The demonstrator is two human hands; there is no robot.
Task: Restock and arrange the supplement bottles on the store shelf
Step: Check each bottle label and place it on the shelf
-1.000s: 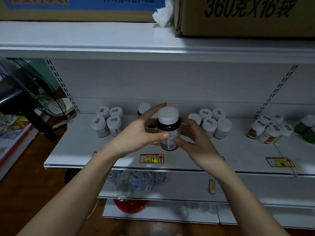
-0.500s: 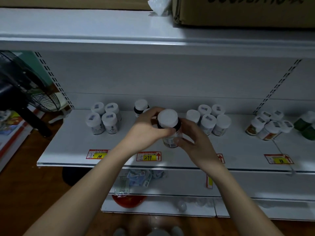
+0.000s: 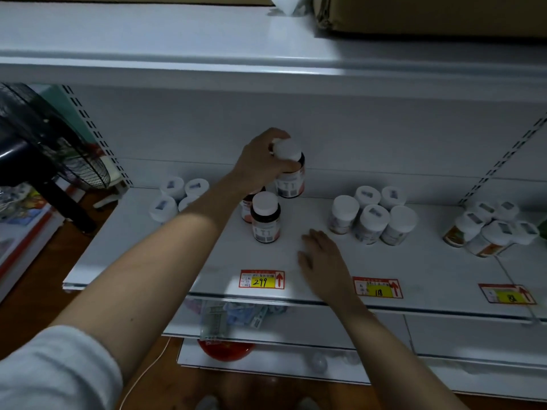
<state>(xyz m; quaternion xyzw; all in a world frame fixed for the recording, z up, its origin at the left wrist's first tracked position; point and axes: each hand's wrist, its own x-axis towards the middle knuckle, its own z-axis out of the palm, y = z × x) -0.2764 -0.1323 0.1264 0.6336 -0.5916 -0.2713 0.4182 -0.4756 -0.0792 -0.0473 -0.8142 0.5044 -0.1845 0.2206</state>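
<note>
White metal shelving filled the view, and the middle shelf [image 3: 414, 270] carried several clusters of white-capped supplement bottles, each cluster set above a yellow and red price tag on the front edge. The left hand [image 3: 260, 164] reached deep toward the back panel, fingers curled over the white cap of a dark brown bottle [image 3: 289, 179]. That bottle stood at the rear of the shelf or just above it; whether its base touched the surface could not be told. Gripping by the cap probably let the hand lower it into a tight spot behind the others without knocking them. Just in front stood a matching brown bottle [image 3: 265, 217], upright, with a third bottle [image 3: 247, 207] partly hidden behind the forearm, so the three seemed to be forming a block above the 299 price tag [image 3: 261, 279]. The right hand [image 3: 321, 255] hovered low over bare shelf beside that front bottle, fingers loosely extended and holding nothing, perhaps ready to steady or nudge the row. To the right, a group of five white bottles [image 3: 373, 217] sat well apart, and another cluster [image 3: 491, 229] lay farther right. A black fan [image 3: 44, 149] stood at the left.
</note>
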